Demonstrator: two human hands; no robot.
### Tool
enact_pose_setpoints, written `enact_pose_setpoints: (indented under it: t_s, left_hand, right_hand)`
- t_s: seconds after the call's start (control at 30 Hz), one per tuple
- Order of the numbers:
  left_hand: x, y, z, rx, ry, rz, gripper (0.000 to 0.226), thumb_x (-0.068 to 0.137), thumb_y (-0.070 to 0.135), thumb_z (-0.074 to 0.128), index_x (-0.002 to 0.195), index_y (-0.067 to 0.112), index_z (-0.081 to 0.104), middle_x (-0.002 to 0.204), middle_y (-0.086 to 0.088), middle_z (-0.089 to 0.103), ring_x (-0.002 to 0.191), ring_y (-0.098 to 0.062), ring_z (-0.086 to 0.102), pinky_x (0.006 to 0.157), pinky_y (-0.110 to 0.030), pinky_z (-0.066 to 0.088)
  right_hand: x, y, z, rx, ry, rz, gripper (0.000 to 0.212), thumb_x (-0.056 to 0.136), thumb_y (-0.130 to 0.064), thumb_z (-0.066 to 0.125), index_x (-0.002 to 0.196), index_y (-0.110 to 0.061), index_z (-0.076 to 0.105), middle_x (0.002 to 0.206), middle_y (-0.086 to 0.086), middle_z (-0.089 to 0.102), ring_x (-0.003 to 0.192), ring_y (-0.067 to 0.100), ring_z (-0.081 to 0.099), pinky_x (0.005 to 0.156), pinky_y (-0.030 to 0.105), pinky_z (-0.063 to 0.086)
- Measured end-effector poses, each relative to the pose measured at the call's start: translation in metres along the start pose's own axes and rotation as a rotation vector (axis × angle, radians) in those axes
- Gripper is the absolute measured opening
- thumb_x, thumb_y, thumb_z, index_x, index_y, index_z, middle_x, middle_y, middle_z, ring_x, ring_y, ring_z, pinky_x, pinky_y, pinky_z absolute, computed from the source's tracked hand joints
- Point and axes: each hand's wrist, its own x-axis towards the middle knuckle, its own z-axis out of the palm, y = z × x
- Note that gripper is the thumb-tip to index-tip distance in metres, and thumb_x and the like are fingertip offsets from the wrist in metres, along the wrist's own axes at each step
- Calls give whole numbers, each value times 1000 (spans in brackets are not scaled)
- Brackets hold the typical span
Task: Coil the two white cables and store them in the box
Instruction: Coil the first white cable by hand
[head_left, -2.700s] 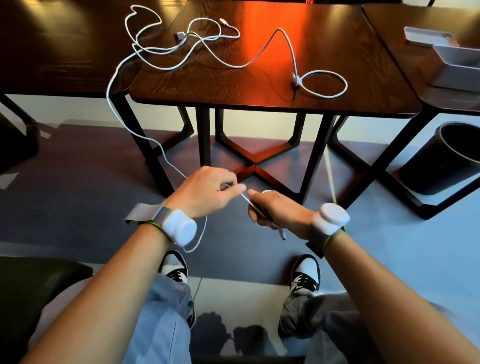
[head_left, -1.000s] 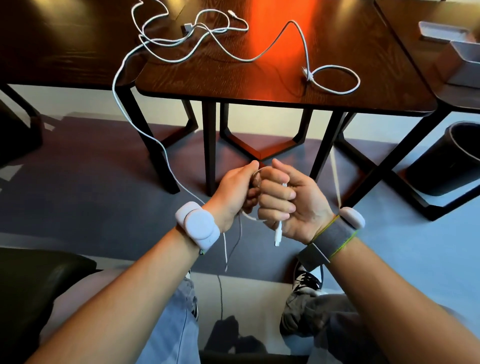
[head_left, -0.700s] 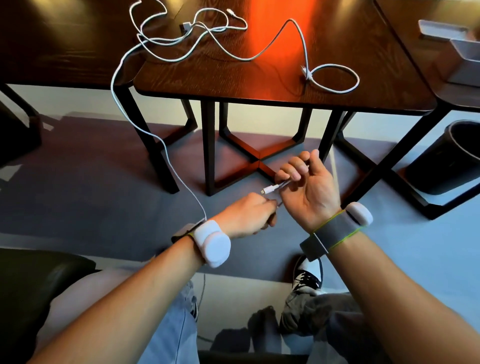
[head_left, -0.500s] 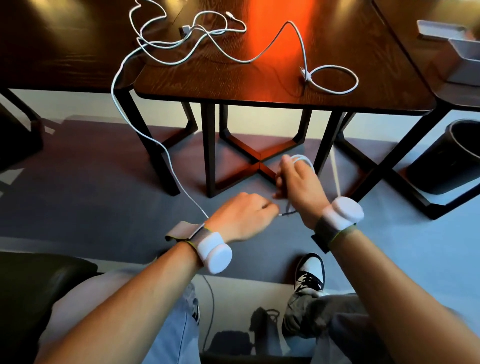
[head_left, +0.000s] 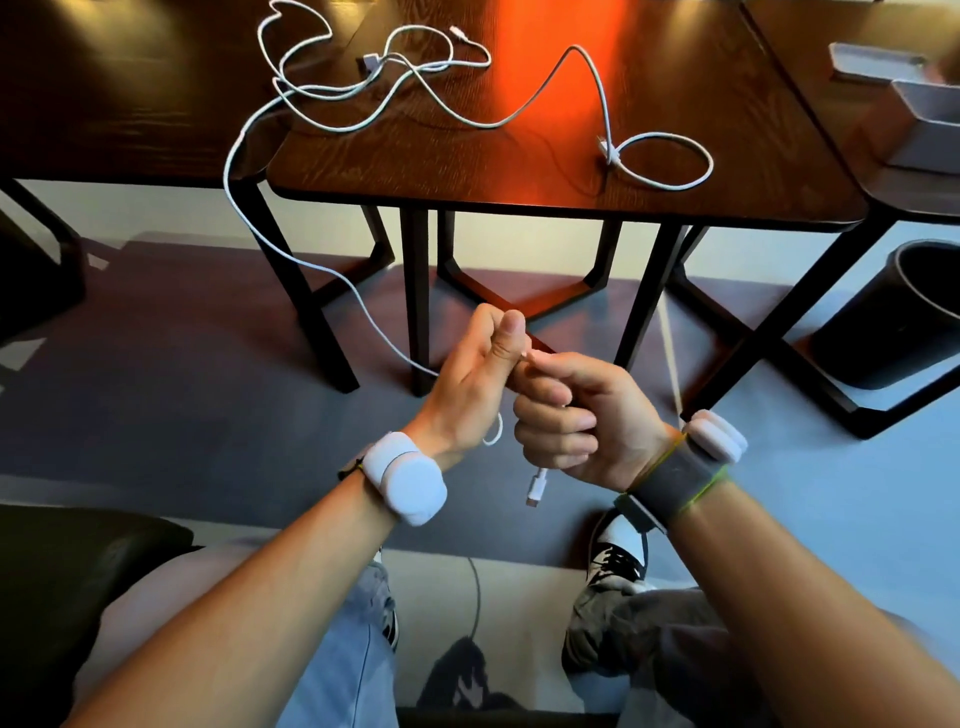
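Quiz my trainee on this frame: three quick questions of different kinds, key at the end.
1. True or false: the left hand is empty.
2. The connector dangles below: A) the right hand; B) the left hand; C) neither hand.
3. Fill in: the looped cable lies on the ____.
Key: 1 false, it grips the hanging cable; 2 A; 3 table.
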Motion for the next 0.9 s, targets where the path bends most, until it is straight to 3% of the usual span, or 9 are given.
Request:
enact_pose_setpoints:
  t_s: [0.1, 0.2, 0.27, 0.4, 0.5, 0.57, 0.73, 0.8, 0.9]
  left_hand:
    - [1, -2, 4, -11, 0, 18, 76, 82, 81, 35, 93, 8, 53, 82, 9, 57, 77, -4, 54, 76, -16, 44]
    - [3, -3, 6, -82, 41, -70, 50, 92, 71, 41, 76, 28, 61, 69, 11, 63, 70, -5, 58, 70, -17, 47]
    - [5, -5, 4, -39, 95, -93, 46, 97, 60, 40, 65, 35, 63, 62, 14, 65, 63, -4, 59, 65, -20, 48]
    - [7, -4, 2, 59, 111, -196, 56, 84, 74, 41, 55, 32, 62, 51, 9, 61, 50, -14, 55, 55, -30, 42]
    - [4, -2, 1, -27, -19, -249, 61, 85, 74, 45, 52, 24, 57, 50, 0, 60, 52, -23, 55, 62, -41, 44]
    - [1, 2, 0, -19, -111, -217, 60, 90, 68, 44, 49, 25, 56, 48, 2, 62, 51, -21, 57, 63, -39, 45]
    - [2, 9, 0, -26, -22, -224, 57, 92, 64, 43, 57, 28, 68, 63, -6, 65, 62, -23, 54, 62, -37, 43]
    - [5, 7, 1, -74, -2, -283, 56, 96, 59, 43, 59, 29, 71, 63, 3, 68, 62, -21, 59, 59, -31, 46]
    - [6, 2, 4, -134, -3, -387, 49, 94, 58, 45, 66, 30, 74, 73, 0, 74, 71, -24, 65, 64, -31, 51]
  right_hand:
    - [-5, -3, 1, 85, -83, 2, 37, 99, -30, 33, 64, -19, 34, 44, -6, 20, 36, 8, 12, 36, 23, 7]
    - [-3, -5, 5, 107, -95, -19, 38, 103, -33, 32, 70, -16, 39, 49, -5, 26, 39, 8, 18, 37, 22, 13]
    - [-1, -6, 8, 25, 2, -43, 39, 104, -36, 32, 72, -16, 43, 49, -6, 28, 40, 9, 20, 37, 21, 18]
    - [1, -3, 5, -170, 278, -92, 36, 102, -39, 36, 75, -17, 46, 50, -7, 33, 41, 7, 27, 41, 19, 22]
    - [-3, -2, 2, -42, 183, -27, 37, 97, -30, 37, 76, -10, 58, 51, 1, 50, 40, 12, 45, 40, 19, 37]
    - [-5, -2, 1, 35, 82, 26, 45, 93, -30, 34, 76, -2, 65, 52, 10, 59, 38, 18, 53, 38, 20, 44]
    - [3, 0, -1, 167, -36, 39, 53, 103, -46, 31, 66, -13, 51, 39, -7, 31, 33, 6, 19, 33, 18, 7]
    - [6, 3, 1, 218, -32, -1, 47, 104, -44, 32, 68, -16, 47, 43, -9, 24, 35, 5, 17, 36, 18, 7]
    - [8, 6, 3, 320, 11, -117, 43, 105, -40, 29, 76, -16, 49, 50, -11, 27, 38, 5, 20, 39, 16, 15]
